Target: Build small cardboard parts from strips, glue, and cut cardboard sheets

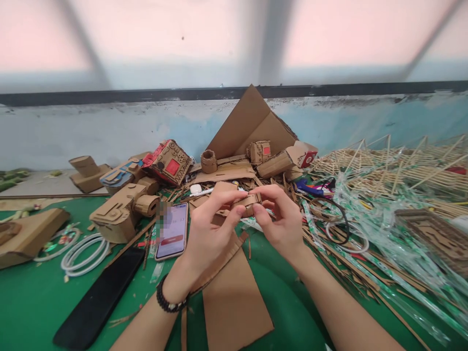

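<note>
Head view: hands [248, 222] hide cardboard piece [251, 201].

Bare forearms, no sleeves; black beaded bracelet [168, 301] circles the left wrist

Head camera looks forward and down, close over the table [44, 302].

Left hand [210, 229] and right hand [280, 219] raised together over green surface [32, 302]; fingers [237, 210] of both pinch a small cardboard piece [250, 202]. Cardboard sheet [234, 302] lies flat beneath the wrists. Phone [171, 230], screen lit, just left of left hand. Black strip [98, 297] and white cable coil [84, 251] further left. Cardboard models [122, 212] behind.
</note>
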Demonstrator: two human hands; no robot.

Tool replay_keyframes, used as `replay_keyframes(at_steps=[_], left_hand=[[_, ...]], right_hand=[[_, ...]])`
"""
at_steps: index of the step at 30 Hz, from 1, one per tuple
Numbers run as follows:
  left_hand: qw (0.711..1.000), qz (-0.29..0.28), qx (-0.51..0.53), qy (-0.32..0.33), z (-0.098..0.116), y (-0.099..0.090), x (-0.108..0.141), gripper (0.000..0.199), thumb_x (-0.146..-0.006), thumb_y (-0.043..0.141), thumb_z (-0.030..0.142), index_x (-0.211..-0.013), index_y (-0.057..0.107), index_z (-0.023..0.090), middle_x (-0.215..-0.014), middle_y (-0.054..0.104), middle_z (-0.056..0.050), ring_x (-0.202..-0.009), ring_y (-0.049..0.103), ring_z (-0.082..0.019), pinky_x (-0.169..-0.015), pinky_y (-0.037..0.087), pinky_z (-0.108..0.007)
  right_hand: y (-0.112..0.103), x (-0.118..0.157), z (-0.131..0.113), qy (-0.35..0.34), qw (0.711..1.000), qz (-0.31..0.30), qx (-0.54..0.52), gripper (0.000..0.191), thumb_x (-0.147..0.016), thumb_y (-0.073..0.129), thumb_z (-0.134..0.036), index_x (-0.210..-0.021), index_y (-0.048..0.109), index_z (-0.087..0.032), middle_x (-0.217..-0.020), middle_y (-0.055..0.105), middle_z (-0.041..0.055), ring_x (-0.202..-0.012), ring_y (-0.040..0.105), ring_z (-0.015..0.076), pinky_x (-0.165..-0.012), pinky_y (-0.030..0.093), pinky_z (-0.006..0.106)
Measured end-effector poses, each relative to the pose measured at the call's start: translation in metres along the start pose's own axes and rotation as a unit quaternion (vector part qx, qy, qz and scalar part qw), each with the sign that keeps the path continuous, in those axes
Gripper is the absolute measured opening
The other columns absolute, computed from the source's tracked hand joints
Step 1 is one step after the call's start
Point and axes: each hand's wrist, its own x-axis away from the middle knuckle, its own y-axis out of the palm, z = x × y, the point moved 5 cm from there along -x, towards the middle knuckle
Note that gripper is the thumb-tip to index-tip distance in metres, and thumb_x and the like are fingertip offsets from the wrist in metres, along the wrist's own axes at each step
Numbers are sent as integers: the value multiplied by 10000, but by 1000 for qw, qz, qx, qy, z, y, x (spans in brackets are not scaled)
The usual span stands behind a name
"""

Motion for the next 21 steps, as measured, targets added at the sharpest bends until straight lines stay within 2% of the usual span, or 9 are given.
replay_keyframes(at_steps=[4,7,9,14,18,21], left_hand=[[1000,5,7,-28,-1,0,0,230,-1014,660,333,-1206,751,245,-1114,780,-62,-868,759,-175,-798,617,-272],[999,-1,12,-35,-3,0,0,219,-1025,644,341,-1191,746,243,-1022,779,-45,-741,734,-142,-698,600,-238],[999,-5,13,-39,-4,1,0,209,-1029,636,347,-1166,752,241,-971,770,-35,-721,725,-137,-684,596,-231],[998,-14,19,-55,-5,2,1,222,-1026,636,376,-1157,764,251,-900,750,-27,-676,706,-141,-656,587,-244],[998,-21,15,-66,-6,4,2,242,-1016,647,399,-1166,763,249,-805,721,-18,-626,676,-139,-595,551,-239],[997,-24,10,-74,-6,4,2,247,-1015,644,409,-1158,760,244,-771,713,-9,-548,633,-119,-524,506,-227]], right_hand=[[1,0,2,5,1000,3,13,320,-1003,602,-191,-1312,632,-271,-980,719,18,-709,692,124,-617,619,239],[0,0,1,-27,999,-1,43,206,-1007,617,-175,-1183,687,-258,-973,726,28,-705,678,126,-577,586,231],[-1,0,0,-47,997,3,66,151,-999,641,-167,-1112,697,-250,-962,728,34,-688,659,130,-555,565,237],[-4,0,-2,-76,993,30,83,148,-970,692,-136,-1060,682,-254,-970,706,38,-722,658,145,-565,557,259],[-2,2,-6,-102,989,48,92,154,-971,686,-122,-1037,664,-260,-911,698,28,-760,676,167,-601,566,283],[-1,3,-5,-107,987,47,106,128,-985,669,-133,-998,637,-255,-839,672,15,-715,656,162,-578,532,276]])
